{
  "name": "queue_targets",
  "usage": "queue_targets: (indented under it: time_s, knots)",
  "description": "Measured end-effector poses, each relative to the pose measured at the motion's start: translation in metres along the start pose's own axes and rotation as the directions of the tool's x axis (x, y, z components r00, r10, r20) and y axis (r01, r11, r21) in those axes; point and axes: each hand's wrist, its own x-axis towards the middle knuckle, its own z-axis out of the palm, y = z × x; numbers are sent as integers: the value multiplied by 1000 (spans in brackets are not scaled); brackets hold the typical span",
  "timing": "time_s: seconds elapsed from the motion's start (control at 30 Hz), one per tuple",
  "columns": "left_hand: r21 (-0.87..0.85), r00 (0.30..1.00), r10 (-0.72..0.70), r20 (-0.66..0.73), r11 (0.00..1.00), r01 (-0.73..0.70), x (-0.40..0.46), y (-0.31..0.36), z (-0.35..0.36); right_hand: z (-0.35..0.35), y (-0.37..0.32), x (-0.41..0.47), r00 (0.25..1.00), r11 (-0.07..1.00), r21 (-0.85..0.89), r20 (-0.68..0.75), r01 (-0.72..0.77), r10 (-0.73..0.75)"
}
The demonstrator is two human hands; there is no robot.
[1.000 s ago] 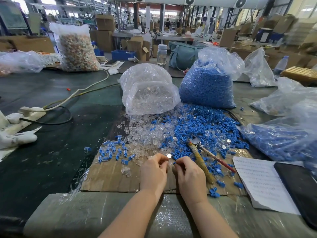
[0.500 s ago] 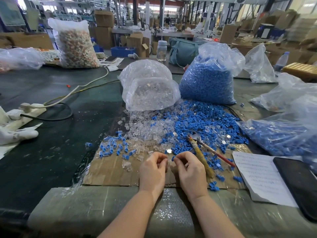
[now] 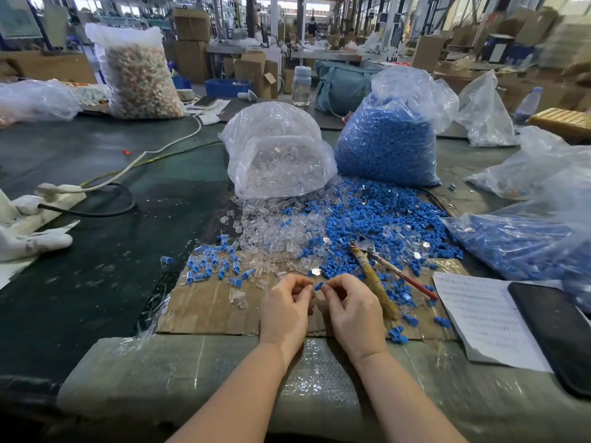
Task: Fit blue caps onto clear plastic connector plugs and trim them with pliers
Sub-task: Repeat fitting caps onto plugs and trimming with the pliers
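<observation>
My left hand [image 3: 285, 310] and my right hand [image 3: 353, 310] meet over a cardboard sheet [image 3: 208, 310], fingertips almost touching. The right fingers pinch a small blue cap [image 3: 319, 285]. The left fingers are curled as if pinching a clear plug, which I cannot make out. A loose pile of clear plugs [image 3: 271, 235] lies just beyond, with a pile of blue caps [image 3: 377, 219] to its right. Capped plugs [image 3: 211, 263] are scattered to the left. Pliers [image 3: 380, 273] with a wrapped handle and a red one lie right of my right hand.
A bag of clear plugs [image 3: 278, 155] and a bag of blue caps [image 3: 387, 139] stand behind the piles. Another blue-filled bag [image 3: 524, 241] lies at right, above a sheet of paper [image 3: 479, 318] and a black phone [image 3: 556, 330]. Cables and a power strip [image 3: 57, 190] lie left.
Both hands stayed together over the cardboard, working the small parts. A blue cap now shows between the fingertips. The view shifted slightly.
</observation>
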Motion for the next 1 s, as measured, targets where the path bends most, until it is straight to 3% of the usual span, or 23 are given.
queue_targets:
  time_s: [0.4,0.77,1.0]
  knots:
    - [3,1000,13,23,1000,-13,-1,-1,-2,1,-2,-2,996,990,-124,71,67,-58]
    - [59,996,87,-4,994,-87,-1,1,-2,1,-3,-3,994,990,-103,45,99,-95]
    - [56,998,57,7,997,-57,-1,1,-4,2,-2,-4,992,990,-72,54,121,-117]
